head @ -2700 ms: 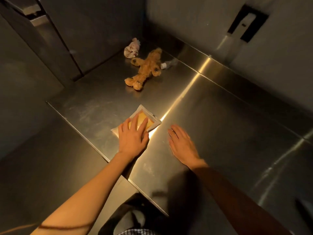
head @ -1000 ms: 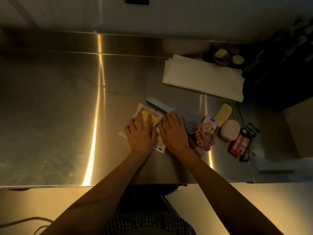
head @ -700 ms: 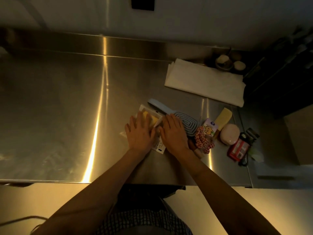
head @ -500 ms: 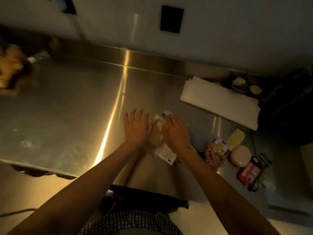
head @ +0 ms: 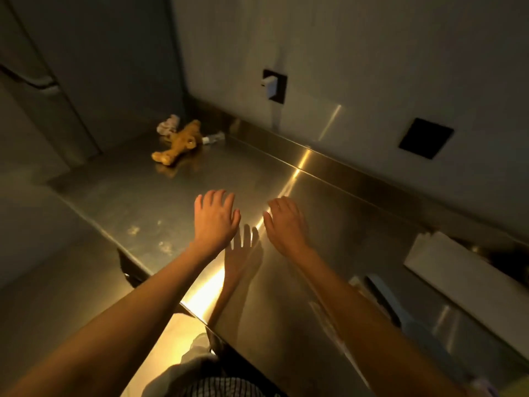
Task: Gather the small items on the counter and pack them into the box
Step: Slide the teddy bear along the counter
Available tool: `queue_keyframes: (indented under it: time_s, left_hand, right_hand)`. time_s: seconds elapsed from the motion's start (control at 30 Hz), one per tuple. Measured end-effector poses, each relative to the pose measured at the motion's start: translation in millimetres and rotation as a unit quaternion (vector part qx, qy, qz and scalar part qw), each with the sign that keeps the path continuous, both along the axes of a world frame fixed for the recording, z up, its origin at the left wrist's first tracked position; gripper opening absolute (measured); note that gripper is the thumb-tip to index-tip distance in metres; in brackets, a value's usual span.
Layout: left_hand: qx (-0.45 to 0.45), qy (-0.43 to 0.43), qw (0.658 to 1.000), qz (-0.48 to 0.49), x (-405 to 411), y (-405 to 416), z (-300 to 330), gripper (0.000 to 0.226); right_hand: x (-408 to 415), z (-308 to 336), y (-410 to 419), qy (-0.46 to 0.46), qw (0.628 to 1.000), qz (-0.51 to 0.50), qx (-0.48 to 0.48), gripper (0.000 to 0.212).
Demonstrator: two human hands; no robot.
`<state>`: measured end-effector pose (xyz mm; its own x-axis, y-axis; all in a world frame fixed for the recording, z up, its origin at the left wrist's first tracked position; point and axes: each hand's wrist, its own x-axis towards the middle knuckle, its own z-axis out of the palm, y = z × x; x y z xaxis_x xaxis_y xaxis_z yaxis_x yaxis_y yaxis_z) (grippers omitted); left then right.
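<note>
Both hands hover palm-down over the steel counter (head: 329, 224) with relaxed fingers, empty — the left hand (head: 215, 222) just beside the right hand (head: 286, 224) — while a brown plush toy (head: 179, 144) lies well beyond the left hand, near the far corner.

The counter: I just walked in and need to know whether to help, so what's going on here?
A person is reaching both bare hands out over the steel counter. The left hand and right hand have relaxed fingers and hold nothing. A brown plush toy lies at the far corner with a pale crumpled item beside it. A folded white cloth and a blue object lie to the right. No box is in view.
</note>
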<state>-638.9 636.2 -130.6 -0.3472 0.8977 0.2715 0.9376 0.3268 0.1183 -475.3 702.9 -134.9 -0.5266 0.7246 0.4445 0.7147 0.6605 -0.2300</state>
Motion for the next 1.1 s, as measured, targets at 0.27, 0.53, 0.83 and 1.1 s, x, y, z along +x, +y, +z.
queue_keyframes:
  time_s: [0.27, 0.53, 0.83, 1.1]
  left_hand:
    - [-0.041, -0.011, 0.998, 0.045, -105, 10, -13, 0.053]
    - [-0.053, -0.031, 0.998, 0.018, -221, 71, -27, 0.054]
    - [-0.055, -0.060, 0.996, -0.024, -314, 158, -44, 0.054]
    - [-0.079, -0.091, 0.991, -0.053, -355, 236, -62, 0.065]
  right_hand:
    - [-107, -1, 26, -0.020, 0.998, 0.064, -0.011, 0.033]
    - [-218, -20, 82, -0.059, 0.995, 0.038, -0.075, 0.039]
    - [-305, -33, 161, -0.055, 0.994, 0.005, -0.094, 0.041]
    - [-345, -55, 246, -0.051, 0.994, 0.011, -0.093, 0.041]
